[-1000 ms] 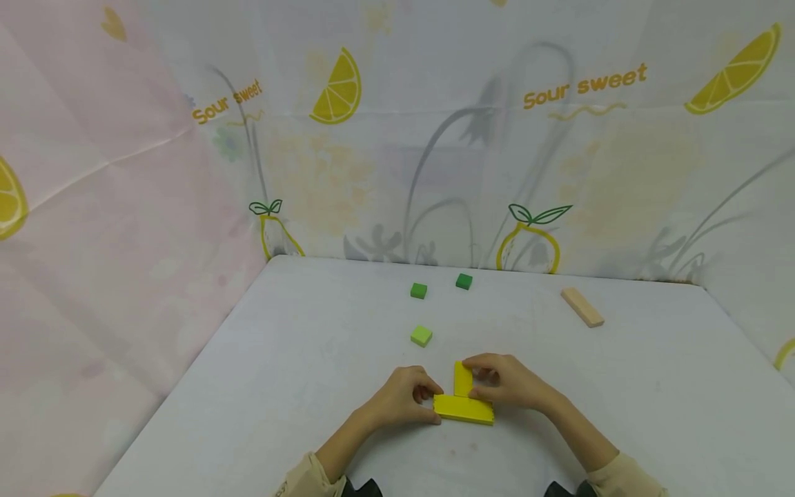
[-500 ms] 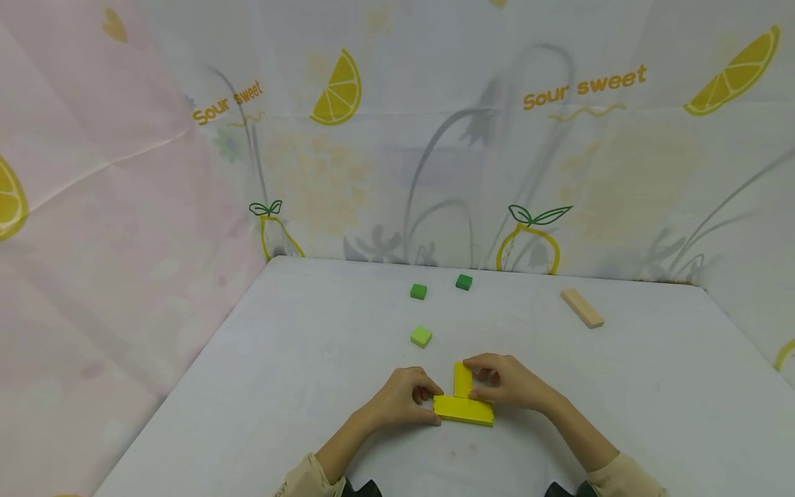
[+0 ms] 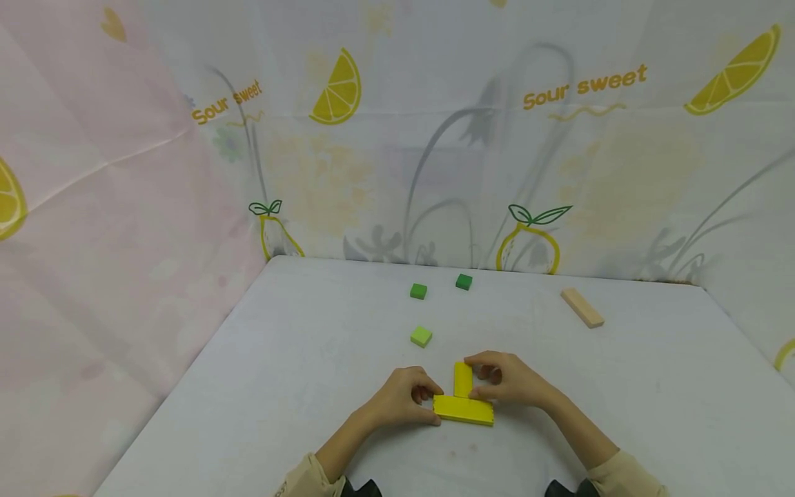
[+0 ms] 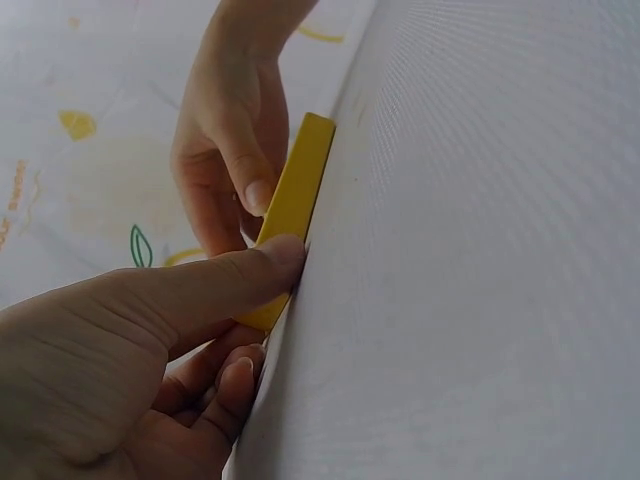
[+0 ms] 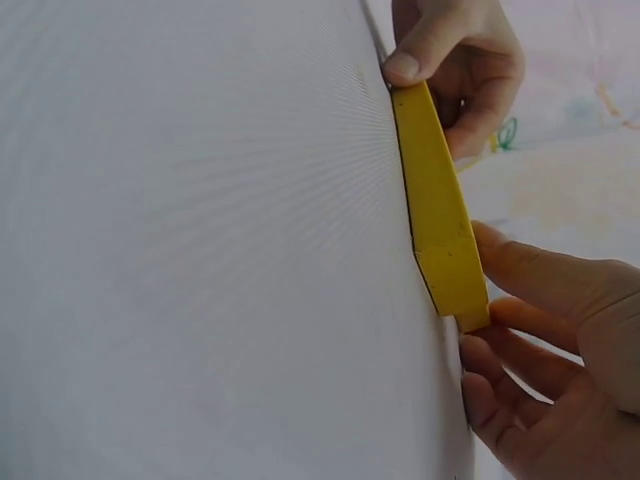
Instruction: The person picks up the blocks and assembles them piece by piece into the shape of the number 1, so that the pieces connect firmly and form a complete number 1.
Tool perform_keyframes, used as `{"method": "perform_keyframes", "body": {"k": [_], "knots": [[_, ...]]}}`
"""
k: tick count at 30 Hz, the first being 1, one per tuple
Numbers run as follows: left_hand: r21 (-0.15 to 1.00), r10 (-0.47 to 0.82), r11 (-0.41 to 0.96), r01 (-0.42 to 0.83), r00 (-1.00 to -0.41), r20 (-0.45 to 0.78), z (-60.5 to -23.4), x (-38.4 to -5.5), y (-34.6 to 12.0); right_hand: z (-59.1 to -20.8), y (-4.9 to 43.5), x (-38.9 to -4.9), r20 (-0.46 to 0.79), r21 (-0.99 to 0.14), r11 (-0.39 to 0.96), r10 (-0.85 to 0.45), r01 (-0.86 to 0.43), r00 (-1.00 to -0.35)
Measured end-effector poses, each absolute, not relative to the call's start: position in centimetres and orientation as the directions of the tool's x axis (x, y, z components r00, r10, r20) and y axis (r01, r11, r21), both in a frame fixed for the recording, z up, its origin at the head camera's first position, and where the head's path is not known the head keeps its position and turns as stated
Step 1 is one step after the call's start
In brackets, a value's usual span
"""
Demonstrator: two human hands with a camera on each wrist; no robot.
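Two yellow wooden blocks lie on the white table in an upside-down T in the head view. The front block (image 3: 462,410) runs left to right, and the back block (image 3: 462,377) extends away from its middle. My left hand (image 3: 402,397) pinches the front block's left end between thumb and fingers; its thumb lies on the near face in the left wrist view. My right hand (image 3: 512,379) holds the back block from the right, index finger at its far end and thumb near the joint. In the right wrist view, the front block (image 5: 435,190) partly hides the back one.
A lime green block (image 3: 421,336) lies beyond the yellow blocks. Two darker green blocks, one at left (image 3: 419,291) and one at right (image 3: 464,281), are near the table's back edge. A plain wooden block (image 3: 582,307) lies at back right. A printed cloth (image 3: 397,172) hangs behind.
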State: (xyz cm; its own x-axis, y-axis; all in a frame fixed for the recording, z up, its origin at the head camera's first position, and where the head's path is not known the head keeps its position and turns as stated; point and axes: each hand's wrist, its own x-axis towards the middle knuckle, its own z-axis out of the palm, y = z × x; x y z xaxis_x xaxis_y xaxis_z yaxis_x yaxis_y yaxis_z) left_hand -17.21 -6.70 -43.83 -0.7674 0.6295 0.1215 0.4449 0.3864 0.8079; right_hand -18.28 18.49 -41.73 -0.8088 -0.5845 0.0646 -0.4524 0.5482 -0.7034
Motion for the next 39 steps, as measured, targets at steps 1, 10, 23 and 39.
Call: {"method": "perform_keyframes", "body": {"k": [1, 10, 23, 39], "knots": [[0.808, 0.630, 0.386, 0.444, -0.767, 0.121, -43.85, -17.21, -6.71, -41.73, 18.48, -18.27, 0.065, -0.700, 0.553, -0.582, -0.453, -0.811], [0.810, 0.630, 0.384, 0.443, -0.767, 0.121, -43.86, -17.18, -6.71, -41.71, 18.24, -18.23, 0.077, -0.682, 0.568, -0.570, -0.460, -0.818], [0.809, 0.631, 0.383, 0.446, -0.766, 0.123, -43.82, -17.14, -6.72, -41.96, 18.51, -18.21, 0.089, -0.684, 0.555, -0.580, -0.474, -0.809], [0.809, 0.627, 0.377, 0.451, -0.768, 0.135, -43.93, -17.15, -6.70, -41.76, 18.33, -18.12, 0.107, -0.704, 0.529, -0.579, -0.473, -0.808]]}}
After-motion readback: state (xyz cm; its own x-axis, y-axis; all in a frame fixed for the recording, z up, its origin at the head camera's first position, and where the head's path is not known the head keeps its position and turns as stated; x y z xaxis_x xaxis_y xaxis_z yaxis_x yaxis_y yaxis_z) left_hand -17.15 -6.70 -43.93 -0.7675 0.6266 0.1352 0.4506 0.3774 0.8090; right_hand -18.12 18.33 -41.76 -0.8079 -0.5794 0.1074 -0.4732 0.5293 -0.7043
